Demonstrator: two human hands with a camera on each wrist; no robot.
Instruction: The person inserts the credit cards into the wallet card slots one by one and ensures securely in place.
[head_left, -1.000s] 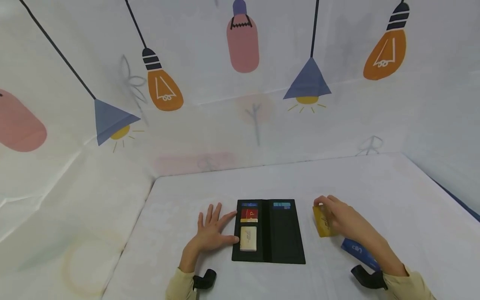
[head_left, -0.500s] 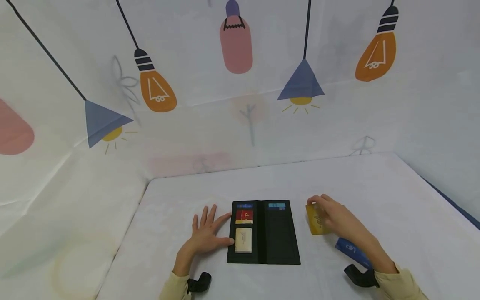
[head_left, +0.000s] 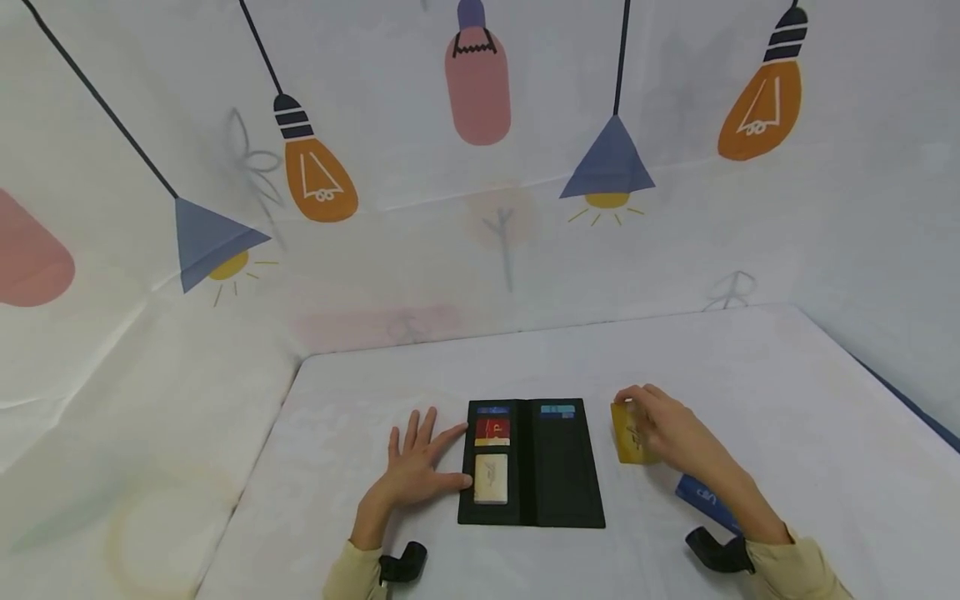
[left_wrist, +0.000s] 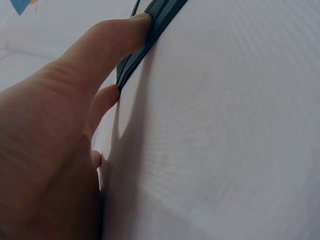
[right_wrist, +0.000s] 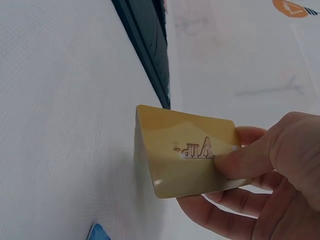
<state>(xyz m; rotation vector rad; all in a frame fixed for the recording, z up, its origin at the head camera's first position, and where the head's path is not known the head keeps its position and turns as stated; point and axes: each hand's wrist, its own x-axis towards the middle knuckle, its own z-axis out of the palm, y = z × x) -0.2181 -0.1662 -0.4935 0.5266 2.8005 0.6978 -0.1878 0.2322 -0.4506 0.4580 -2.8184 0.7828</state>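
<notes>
A black card wallet (head_left: pixel 566 475) lies spread flat on the table, with several cards in its slots. On its left half are a red card (head_left: pixel 492 430) and a cream card (head_left: pixel 491 479); a blue card (head_left: pixel 558 411) shows at the top right. My left hand (head_left: pixel 415 475) has its fingers spread, thumb and index fingertip touching the wallet's left edge. To the wallet's right, my right hand (head_left: pixel 678 432) pinches a gold VIP card (right_wrist: pixel 185 150) between thumb and fingers, apart from the wallet. A blue VIP card (head_left: pixel 705 500) lies beneath the right forearm, partly hidden.
The table (head_left: pixel 360 383) has a white cover. A white sheet (head_left: pixel 412 275) printed with lamps and bulbs hangs behind it and along the left side. Each wrist wears a black strap mount (head_left: pixel 718 550).
Both hands stay nearly still. The gold card remains in my right hand, slightly nearer the wallet than a second ago. The whole head view has shifted a little.
</notes>
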